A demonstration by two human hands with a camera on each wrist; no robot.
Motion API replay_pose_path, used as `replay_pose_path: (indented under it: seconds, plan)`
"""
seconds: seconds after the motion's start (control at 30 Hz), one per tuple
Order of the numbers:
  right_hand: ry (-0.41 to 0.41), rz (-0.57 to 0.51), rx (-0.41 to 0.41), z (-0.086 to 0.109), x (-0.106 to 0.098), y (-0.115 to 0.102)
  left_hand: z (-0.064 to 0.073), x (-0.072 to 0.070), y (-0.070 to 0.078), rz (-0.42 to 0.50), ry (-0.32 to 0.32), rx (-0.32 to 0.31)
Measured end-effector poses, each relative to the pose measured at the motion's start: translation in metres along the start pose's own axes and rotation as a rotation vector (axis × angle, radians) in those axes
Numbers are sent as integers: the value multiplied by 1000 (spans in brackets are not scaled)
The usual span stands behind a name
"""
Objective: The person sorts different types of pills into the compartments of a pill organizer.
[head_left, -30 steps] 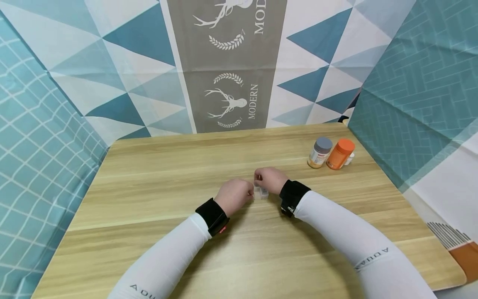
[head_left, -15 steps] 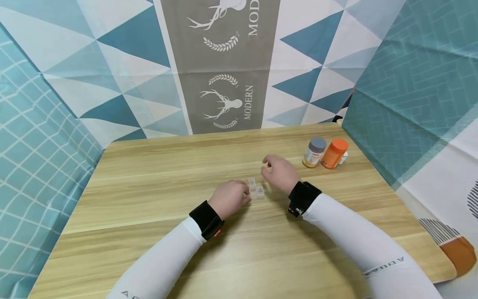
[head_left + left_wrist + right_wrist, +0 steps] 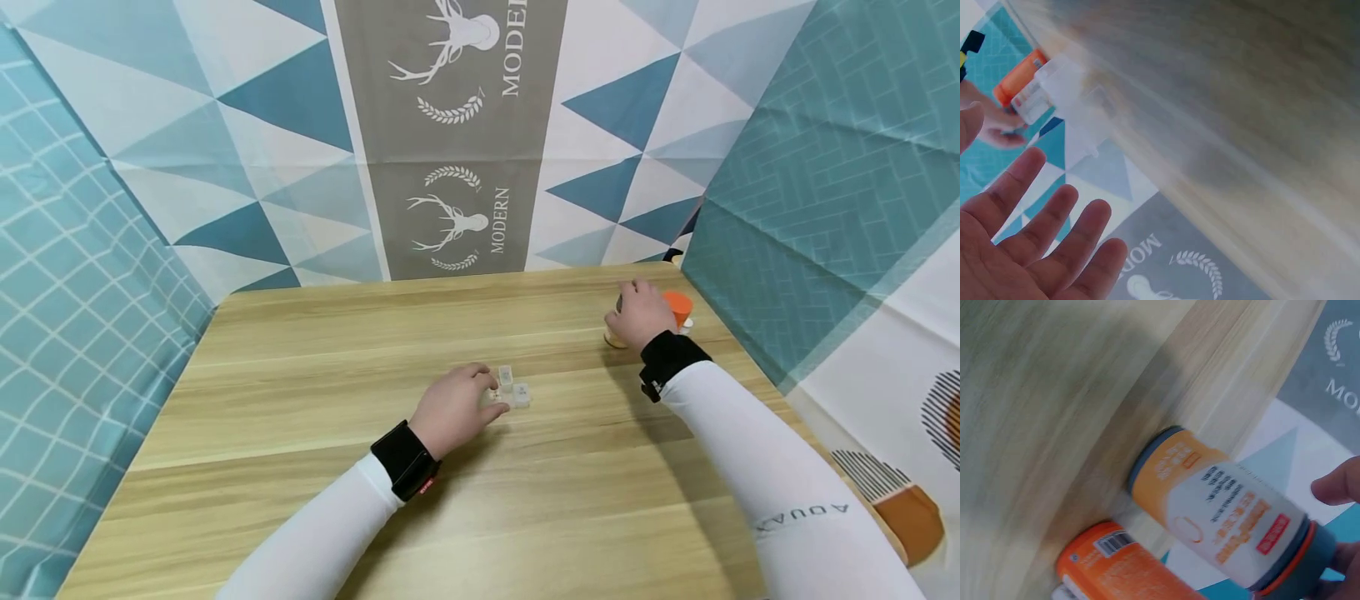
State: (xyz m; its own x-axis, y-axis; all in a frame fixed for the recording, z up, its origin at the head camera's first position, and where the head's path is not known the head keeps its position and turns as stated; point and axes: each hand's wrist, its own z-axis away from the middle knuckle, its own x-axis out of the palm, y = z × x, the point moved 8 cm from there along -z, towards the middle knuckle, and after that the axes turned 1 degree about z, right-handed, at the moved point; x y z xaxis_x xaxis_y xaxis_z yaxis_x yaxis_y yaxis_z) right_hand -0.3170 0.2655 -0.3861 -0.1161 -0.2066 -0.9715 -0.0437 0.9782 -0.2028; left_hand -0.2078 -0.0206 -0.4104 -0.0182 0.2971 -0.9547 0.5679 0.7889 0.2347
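A small clear plastic box (image 3: 521,395) with raised lids sits mid-table, looking like a pill box. Beside it is my left hand (image 3: 453,404), thumb and fingers spread around its left side; in the left wrist view those fingers (image 3: 1054,231) are extended, near the blurred translucent box (image 3: 1079,103). At the far right, my right hand (image 3: 643,317) reaches over the grey-capped supplement bottle (image 3: 1229,509), largely covering it in the head view. In the right wrist view one fingertip (image 3: 1335,482) is apart from the bottle, while other fingers lie behind its cap.
An orange bottle (image 3: 678,307) stands right beside the grey-capped one, with a small white bottle (image 3: 687,327) behind it. The wooden table (image 3: 300,375) ends at a patterned cloth backdrop (image 3: 457,225). Tiled-pattern cloth hangs on both sides.
My right hand has left the clear box and moved right and away to the grey-capped bottle. The box's lids now show raised. My left hand stayed by the box, its fingers spreading.
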Motion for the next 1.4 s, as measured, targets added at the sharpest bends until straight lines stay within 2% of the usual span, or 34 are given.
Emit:
replay_pose_path:
  seconds: [0.17, 0.33, 0.43, 0.63, 0.7, 0.77, 0.87, 1.03, 1.13, 1.27, 1.4]
  plan:
    - [-11, -4, -2, 2, 2, 5, 8, -9, 3, 43, -14, 22]
    - [-13, -40, -51, 13, -3, -7, 14, -16, 9, 80, -24, 41]
    - [5, -83, -115, 27, -12, -26, 17, -19, 12, 103, -26, 29]
    - [99, -106, -339, 64, -41, -86, 17, -27, 16, 165, 3, -9]
    - [98, -95, -377, 70, -45, -101, 17, -30, 17, 170, 14, -15]
    - [79, -88, -379, 70, -45, -106, 17, -31, 19, 163, 17, -19]
    - [34, -89, -325, 58, -37, -94, 19, -31, 21, 152, 9, -26]
    - [-33, -64, -162, 31, -20, -43, 23, -31, 21, 130, 9, -26]
    - [-63, -44, -91, 21, -14, -18, 25, -31, 20, 111, 10, -26]
    - [-91, -38, -51, 11, -8, 2, 27, -29, 18, 97, 5, -31]
    - [-86, -39, -42, 6, -6, 7, 29, -28, 17, 85, 10, -31]
